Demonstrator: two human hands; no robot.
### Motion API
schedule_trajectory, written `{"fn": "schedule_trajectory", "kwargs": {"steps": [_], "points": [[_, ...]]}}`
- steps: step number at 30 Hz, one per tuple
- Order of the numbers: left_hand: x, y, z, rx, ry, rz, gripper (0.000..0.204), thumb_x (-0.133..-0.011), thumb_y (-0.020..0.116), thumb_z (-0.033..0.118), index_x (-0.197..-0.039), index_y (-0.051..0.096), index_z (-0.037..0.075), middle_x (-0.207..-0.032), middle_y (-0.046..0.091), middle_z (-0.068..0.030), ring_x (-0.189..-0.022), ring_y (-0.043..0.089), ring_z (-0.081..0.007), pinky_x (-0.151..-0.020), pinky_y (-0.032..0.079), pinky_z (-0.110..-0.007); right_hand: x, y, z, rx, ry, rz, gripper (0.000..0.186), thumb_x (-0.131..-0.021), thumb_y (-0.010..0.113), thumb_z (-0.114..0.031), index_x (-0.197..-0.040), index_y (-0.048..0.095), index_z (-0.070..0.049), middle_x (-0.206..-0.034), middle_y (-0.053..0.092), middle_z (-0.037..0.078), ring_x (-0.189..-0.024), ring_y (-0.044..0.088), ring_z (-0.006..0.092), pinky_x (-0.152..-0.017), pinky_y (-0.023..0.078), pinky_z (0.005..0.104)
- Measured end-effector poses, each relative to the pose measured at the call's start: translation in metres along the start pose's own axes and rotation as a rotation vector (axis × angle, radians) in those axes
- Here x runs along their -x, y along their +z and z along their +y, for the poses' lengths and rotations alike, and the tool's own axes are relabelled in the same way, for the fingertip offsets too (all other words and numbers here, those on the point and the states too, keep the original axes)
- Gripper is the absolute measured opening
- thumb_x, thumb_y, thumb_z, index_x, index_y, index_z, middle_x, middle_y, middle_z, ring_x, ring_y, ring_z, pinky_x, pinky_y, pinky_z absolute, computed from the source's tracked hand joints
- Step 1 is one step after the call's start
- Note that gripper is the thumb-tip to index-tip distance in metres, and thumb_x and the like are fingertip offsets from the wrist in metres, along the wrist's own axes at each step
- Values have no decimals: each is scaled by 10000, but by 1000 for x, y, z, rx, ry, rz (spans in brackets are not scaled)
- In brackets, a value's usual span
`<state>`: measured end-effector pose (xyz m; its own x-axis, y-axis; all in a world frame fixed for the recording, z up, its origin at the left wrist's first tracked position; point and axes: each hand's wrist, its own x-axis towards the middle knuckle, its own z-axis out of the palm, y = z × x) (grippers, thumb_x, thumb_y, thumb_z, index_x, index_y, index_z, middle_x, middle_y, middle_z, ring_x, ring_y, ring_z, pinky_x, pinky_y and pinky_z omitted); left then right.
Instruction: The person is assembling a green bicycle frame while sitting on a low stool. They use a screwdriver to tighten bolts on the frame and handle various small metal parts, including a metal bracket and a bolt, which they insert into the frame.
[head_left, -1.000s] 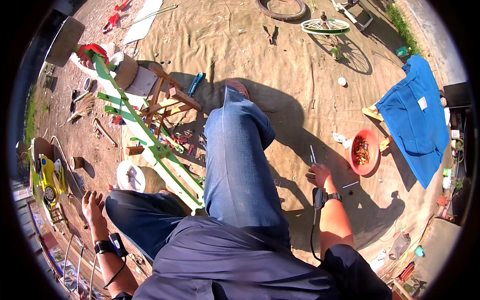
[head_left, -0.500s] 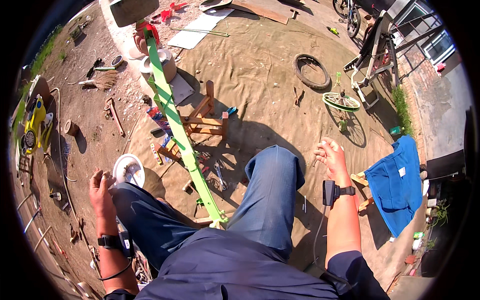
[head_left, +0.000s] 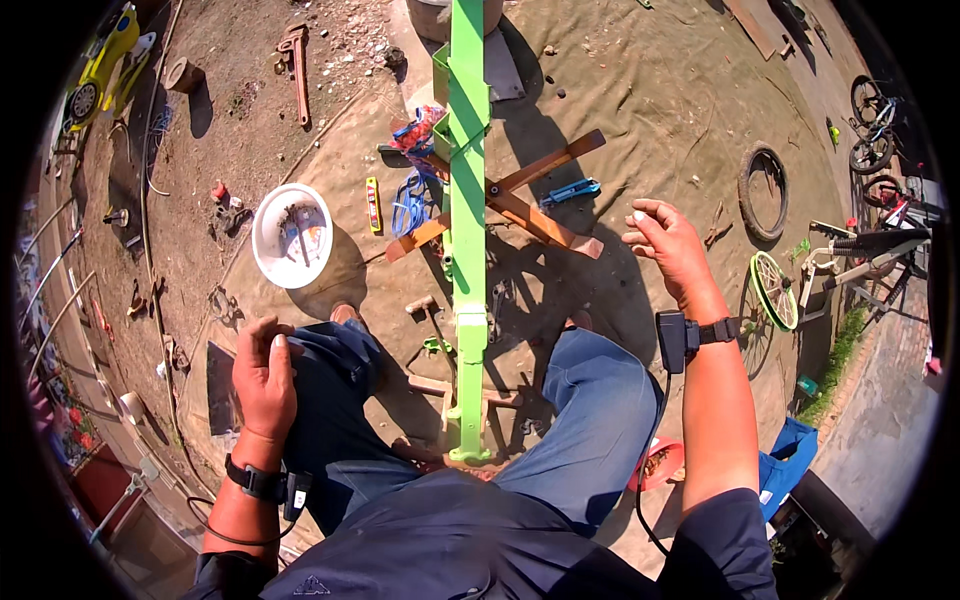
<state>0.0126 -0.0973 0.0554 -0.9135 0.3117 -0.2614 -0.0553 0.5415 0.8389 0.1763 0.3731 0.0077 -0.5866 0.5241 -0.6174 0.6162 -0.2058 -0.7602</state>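
A long light-green metal frame (head_left: 468, 260) runs upright through the middle of the view between my legs, over crossed wooden pieces (head_left: 562, 152). My left hand (head_left: 265, 375) hangs beside my left thigh, loosely bent and empty. My right hand (head_left: 662, 243) is out to the right of the frame, fingers curled but apart, holding nothing. Under the frame lie a blue cord (head_left: 408, 205), a yellow bar-shaped item (head_left: 373, 203), a hammer-like tool (head_left: 430, 318) and a blue tool (head_left: 572, 191).
A white basin (head_left: 265, 232), a pipe wrench (head_left: 300, 80) and a yellow toy car (head_left: 100, 75) lie left. Right are a tire (head_left: 760, 190), a green wheel (head_left: 773, 290), bikes (head_left: 872, 130), a red basin (head_left: 668, 462) and blue cloth (head_left: 788, 462).
My body and view have turned left, bringing the green frame to the middle between my legs. Both hands have risen in the view; the right is farther forward, neither gripping anything.
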Motion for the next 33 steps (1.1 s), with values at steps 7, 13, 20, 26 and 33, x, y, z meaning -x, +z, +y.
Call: {"fn": "schedule_trajectory", "kwargs": {"steps": [7,13,20,26,33], "points": [[52,-27,-9,81,-274,69,193,-983,491,111,-1159,520,38,-989,624,-63,-736,614,-93,-546,441,-174,30,107,24,223,100,-338,597,-834,725,-315,-1270,515,35,-1090,635,109,-899,655,152,-778,515,272],[136,-67,25,347,-702,366,225,-973,509,127,-1176,505,29,-1008,624,-88,-736,637,-124,-548,479,-211,77,182,81,390,-77,-234,762,-710,817,-301,-1282,474,69,-1144,620,234,-981,650,293,-863,509,365],[189,-124,-56,378,-855,498,248,-971,513,152,-1188,505,32,-1025,622,-85,-760,638,-134,-572,488,-242,75,206,39,566,110,-176,671,-737,798,-293,-1229,510,63,-1164,607,190,-1053,607,271,-920,472,347],[268,-165,-103,445,-1161,508,306,-935,520,131,-1203,493,-14,-1006,626,-95,-780,643,-153,-593,497,-271,24,162,99,717,222,-106,637,-817,763,-273,-1286,460,33,-1078,628,140,-878,628,221,-720,537,351],[414,-131,-114,571,-1419,608,344,-919,563,193,-1181,501,-20,-981,653,-134,-782,689,-187,-551,512,-297,28,204,37,821,618,-111,541,-848,671,-438,-1222,575,-59,-983,638,139,-862,586,278,-587,525,473]]}}
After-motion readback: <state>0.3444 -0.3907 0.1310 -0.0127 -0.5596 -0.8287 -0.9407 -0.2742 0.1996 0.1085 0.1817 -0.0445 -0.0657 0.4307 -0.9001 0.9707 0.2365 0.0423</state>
